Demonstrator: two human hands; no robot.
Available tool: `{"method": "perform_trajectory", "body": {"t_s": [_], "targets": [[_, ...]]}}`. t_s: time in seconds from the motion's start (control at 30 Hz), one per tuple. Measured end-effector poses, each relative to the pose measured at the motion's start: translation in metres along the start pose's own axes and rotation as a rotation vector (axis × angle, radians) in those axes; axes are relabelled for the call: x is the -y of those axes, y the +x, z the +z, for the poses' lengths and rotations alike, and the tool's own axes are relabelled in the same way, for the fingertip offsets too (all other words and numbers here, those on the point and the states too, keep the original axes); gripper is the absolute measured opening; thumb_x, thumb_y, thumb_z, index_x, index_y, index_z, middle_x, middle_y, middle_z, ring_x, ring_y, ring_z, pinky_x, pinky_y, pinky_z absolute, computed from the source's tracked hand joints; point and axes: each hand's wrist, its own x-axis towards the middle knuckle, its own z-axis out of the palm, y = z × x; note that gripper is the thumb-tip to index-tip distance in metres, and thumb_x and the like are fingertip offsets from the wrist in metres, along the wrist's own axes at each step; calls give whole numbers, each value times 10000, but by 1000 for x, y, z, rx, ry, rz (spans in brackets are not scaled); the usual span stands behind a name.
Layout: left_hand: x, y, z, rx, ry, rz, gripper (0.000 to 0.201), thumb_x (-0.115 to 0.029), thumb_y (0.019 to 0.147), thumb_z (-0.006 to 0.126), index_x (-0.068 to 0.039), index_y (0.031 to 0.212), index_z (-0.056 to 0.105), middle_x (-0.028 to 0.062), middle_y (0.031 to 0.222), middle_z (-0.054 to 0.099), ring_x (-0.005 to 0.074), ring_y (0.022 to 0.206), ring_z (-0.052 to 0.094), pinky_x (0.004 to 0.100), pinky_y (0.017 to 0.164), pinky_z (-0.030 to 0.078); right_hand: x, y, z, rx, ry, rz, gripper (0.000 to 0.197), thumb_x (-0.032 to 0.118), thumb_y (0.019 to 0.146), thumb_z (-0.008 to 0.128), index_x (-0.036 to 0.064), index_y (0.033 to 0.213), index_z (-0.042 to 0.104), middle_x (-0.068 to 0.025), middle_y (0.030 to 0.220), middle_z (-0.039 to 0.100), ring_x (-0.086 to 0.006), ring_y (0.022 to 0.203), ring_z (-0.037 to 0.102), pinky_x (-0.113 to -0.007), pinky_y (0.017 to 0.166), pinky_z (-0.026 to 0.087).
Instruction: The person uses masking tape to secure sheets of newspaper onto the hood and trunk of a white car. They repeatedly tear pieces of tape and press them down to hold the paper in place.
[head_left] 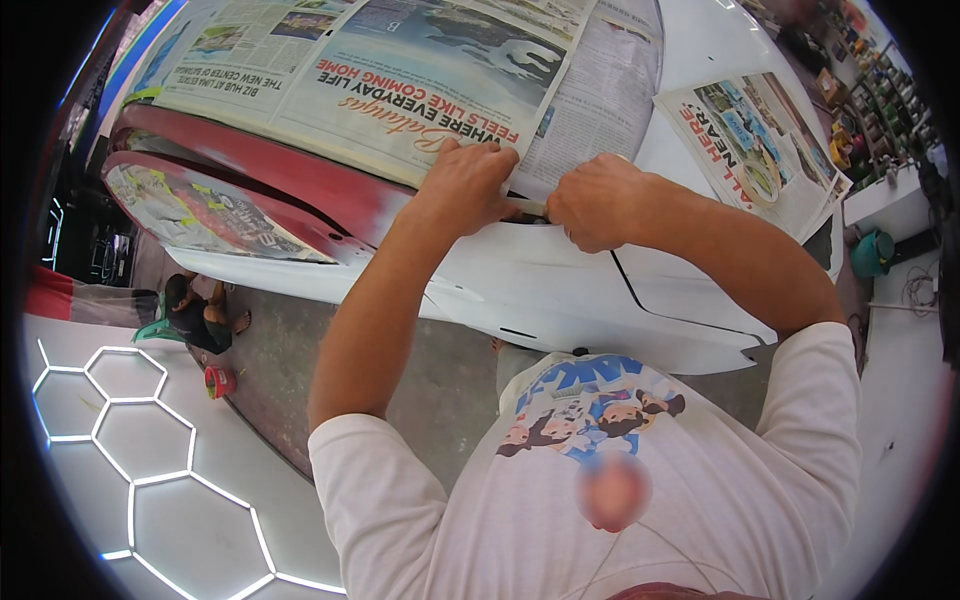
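Both my hands work at the lower edge of newspaper sheets [430, 95] that cover the glass of a car. A short pale strip of masking tape [526, 207] stretches between them, just above the white body panel [520, 275]. My left hand [468, 187] is closed on the strip's left end, its knuckles over the paper's lower corner. Closed too, my right hand [597, 203] pinches the right end by the dark edge of the panel. Fingertips of both hands are partly hidden. A red and grey-patched car panel [270, 180] runs to the left of my left hand.
Another newspaper sheet [755, 150] lies on the white bodywork at right. A covered lamp or window [205, 210] sits below the red panel. At left, a person [200, 310] crouches near a red bucket [219, 381]. A green container [873, 253] and cluttered shelves stand at far right.
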Motion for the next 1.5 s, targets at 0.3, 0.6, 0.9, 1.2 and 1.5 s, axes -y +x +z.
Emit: {"method": "perform_trajectory", "body": {"t_s": [0.3, 0.6, 0.9, 1.2, 1.5], "targets": [[7, 1, 5, -18, -22, 35, 339, -133, 745, 865, -62, 951, 604, 95, 931, 668, 308, 953, 634, 416, 929, 407, 1, 1, -6, 26, -44, -44, 172, 143, 879, 606, 98, 931, 763, -84, 840, 732, -278, 824, 724, -427, 685, 544], [26, 1, -23, 120, -380, 100, 274, 11, 724, 808, -11, 895, 596, 112, 891, 674, 299, 790, 628, 400, 735, 514, 1, 0, -6, 26, -22, -30, 165, 152, 874, 621, 94, 925, 767, -72, 850, 731, -265, 816, 719, -420, 665, 536], [8, 3, -9, 65, 93, 138, 284, -127, 741, 814, -88, 943, 618, 77, 935, 650, 273, 951, 651, 399, 861, 406, 7, -2, -10, 71, -38, 6, 154, 134, 845, 652, 121, 951, 763, -39, 911, 746, -224, 887, 723, -383, 730, 537], [1, 19, 0, 127, 28, 179, 326, -182, 770, 847, -80, 977, 618, 62, 1004, 640, 278, 1016, 636, 404, 852, 424, 9, 0, -7, 79, -80, 0, 158, 160, 846, 658, 133, 946, 778, -32, 931, 756, -215, 885, 726, -383, 742, 524], [-1, 14, 20, -10, 103, 118, 362, -242, 761, 872, -95, 953, 603, 49, 1008, 648, 258, 1005, 638, 396, 853, 417, 6, -2, -7, 67, -33, -16, 201, 155, 882, 607, 113, 968, 784, -82, 914, 759, -259, 873, 740, -411, 731, 562]]}}
